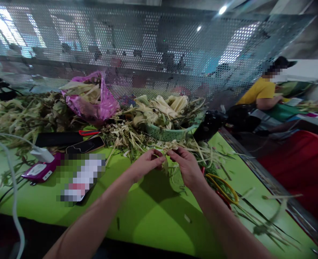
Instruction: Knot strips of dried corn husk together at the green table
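My left hand (146, 164) and my right hand (185, 166) meet above the green table (148, 212), fingers pinched together on a pale leaf strip (165, 155) between them. Just behind the hands lies a heap of cut leaf strips (132, 138). Beyond it stands a teal basket (166, 133) filled with pale folded leaves. Yellow-handled scissors (225, 187) lie on the table right of my right hand.
A pink plastic bag (94, 99) of leaves sits at the back left beside a long leaf pile (21, 115). Phones (86, 144), a pink device (40, 169) and a white cable (13, 187) lie at the left. A perforated metal screen (148, 46) backs the table. A person in yellow (261, 94) works at the right.
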The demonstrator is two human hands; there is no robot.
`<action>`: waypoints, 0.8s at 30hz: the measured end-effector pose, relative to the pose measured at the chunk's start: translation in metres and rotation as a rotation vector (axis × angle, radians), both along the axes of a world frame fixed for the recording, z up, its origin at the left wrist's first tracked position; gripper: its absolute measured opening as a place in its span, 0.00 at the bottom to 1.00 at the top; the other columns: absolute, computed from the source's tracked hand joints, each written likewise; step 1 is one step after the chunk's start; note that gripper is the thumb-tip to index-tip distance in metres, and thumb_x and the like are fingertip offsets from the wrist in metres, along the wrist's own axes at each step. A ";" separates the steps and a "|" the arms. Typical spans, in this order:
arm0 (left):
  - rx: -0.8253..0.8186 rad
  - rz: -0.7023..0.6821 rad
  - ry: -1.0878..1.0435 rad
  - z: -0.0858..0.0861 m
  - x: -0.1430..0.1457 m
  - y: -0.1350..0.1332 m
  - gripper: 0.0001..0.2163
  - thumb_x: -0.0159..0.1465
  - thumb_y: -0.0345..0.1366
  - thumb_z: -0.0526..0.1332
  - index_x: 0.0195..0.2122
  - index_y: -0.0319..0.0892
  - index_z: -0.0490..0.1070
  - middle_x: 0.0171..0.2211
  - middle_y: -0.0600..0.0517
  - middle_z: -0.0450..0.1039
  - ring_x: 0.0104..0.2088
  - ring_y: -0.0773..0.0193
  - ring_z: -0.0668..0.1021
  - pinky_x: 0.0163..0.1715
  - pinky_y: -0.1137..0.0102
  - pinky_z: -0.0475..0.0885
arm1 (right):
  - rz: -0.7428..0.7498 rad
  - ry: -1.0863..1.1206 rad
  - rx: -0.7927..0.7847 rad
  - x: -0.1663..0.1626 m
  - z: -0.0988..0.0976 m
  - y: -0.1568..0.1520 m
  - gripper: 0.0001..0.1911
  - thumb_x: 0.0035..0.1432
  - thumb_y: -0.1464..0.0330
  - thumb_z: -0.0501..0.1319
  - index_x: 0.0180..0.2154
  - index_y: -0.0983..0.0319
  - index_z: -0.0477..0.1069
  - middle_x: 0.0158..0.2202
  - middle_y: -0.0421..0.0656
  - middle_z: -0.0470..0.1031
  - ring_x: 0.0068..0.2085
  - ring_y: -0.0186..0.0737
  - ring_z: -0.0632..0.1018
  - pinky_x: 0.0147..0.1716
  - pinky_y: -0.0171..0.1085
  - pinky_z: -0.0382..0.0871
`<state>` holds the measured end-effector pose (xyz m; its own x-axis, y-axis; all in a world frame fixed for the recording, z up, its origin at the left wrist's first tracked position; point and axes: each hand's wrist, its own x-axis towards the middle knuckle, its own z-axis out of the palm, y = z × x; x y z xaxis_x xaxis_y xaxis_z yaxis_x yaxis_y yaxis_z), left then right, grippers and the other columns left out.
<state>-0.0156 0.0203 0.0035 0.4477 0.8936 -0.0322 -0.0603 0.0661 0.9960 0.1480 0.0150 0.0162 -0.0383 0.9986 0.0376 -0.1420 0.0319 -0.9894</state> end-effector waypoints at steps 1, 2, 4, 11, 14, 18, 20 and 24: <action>0.075 0.038 0.082 -0.001 0.001 0.000 0.16 0.57 0.46 0.62 0.39 0.40 0.65 0.27 0.55 0.68 0.28 0.68 0.70 0.31 0.72 0.64 | -0.018 -0.030 0.029 0.000 0.000 0.000 0.11 0.48 0.62 0.68 0.33 0.60 0.75 0.31 0.40 0.77 0.32 0.38 0.75 0.34 0.37 0.68; 0.156 0.083 0.169 -0.002 0.003 0.000 0.16 0.56 0.46 0.63 0.38 0.41 0.65 0.26 0.55 0.67 0.27 0.68 0.69 0.30 0.72 0.63 | -0.031 -0.066 0.057 -0.001 0.000 0.000 0.10 0.48 0.63 0.68 0.33 0.60 0.75 0.31 0.41 0.77 0.33 0.38 0.75 0.36 0.37 0.67; 0.306 0.174 0.321 -0.005 0.005 -0.001 0.12 0.57 0.44 0.62 0.36 0.42 0.66 0.25 0.56 0.66 0.26 0.68 0.67 0.27 0.72 0.61 | -0.036 -0.132 0.107 -0.001 0.000 0.000 0.09 0.50 0.63 0.67 0.33 0.61 0.75 0.32 0.41 0.77 0.35 0.39 0.75 0.39 0.38 0.66; 0.480 0.299 0.248 -0.006 0.010 -0.004 0.03 0.59 0.34 0.59 0.34 0.43 0.67 0.32 0.53 0.72 0.33 0.65 0.73 0.35 0.72 0.65 | -0.046 -0.161 0.152 -0.001 -0.004 0.001 0.10 0.51 0.62 0.65 0.34 0.60 0.75 0.34 0.42 0.77 0.38 0.41 0.75 0.43 0.40 0.66; 0.446 0.315 0.203 -0.006 0.011 -0.003 0.04 0.58 0.34 0.60 0.35 0.42 0.68 0.32 0.52 0.73 0.33 0.65 0.74 0.35 0.71 0.66 | -0.068 -0.191 0.161 -0.001 -0.005 0.001 0.10 0.52 0.61 0.64 0.34 0.60 0.74 0.33 0.42 0.77 0.37 0.40 0.74 0.40 0.39 0.66; 0.409 0.359 0.224 -0.005 0.013 -0.005 0.03 0.57 0.33 0.60 0.32 0.42 0.68 0.30 0.53 0.72 0.31 0.65 0.73 0.34 0.71 0.66 | -0.079 -0.228 0.191 -0.002 -0.006 0.000 0.10 0.52 0.60 0.64 0.33 0.60 0.72 0.32 0.42 0.76 0.36 0.41 0.74 0.38 0.40 0.66; 0.414 0.366 0.219 -0.004 0.015 -0.006 0.02 0.58 0.33 0.59 0.31 0.42 0.68 0.29 0.53 0.72 0.31 0.65 0.72 0.33 0.71 0.66 | -0.085 -0.226 0.201 -0.003 -0.006 0.000 0.10 0.53 0.61 0.64 0.34 0.60 0.72 0.32 0.42 0.76 0.36 0.41 0.73 0.39 0.40 0.66; 0.434 0.330 0.179 -0.003 0.016 -0.009 0.04 0.60 0.33 0.57 0.33 0.41 0.70 0.31 0.52 0.72 0.32 0.65 0.72 0.33 0.72 0.65 | -0.077 -0.210 0.195 -0.004 -0.005 -0.001 0.10 0.53 0.60 0.63 0.34 0.60 0.72 0.33 0.42 0.75 0.36 0.41 0.73 0.41 0.41 0.66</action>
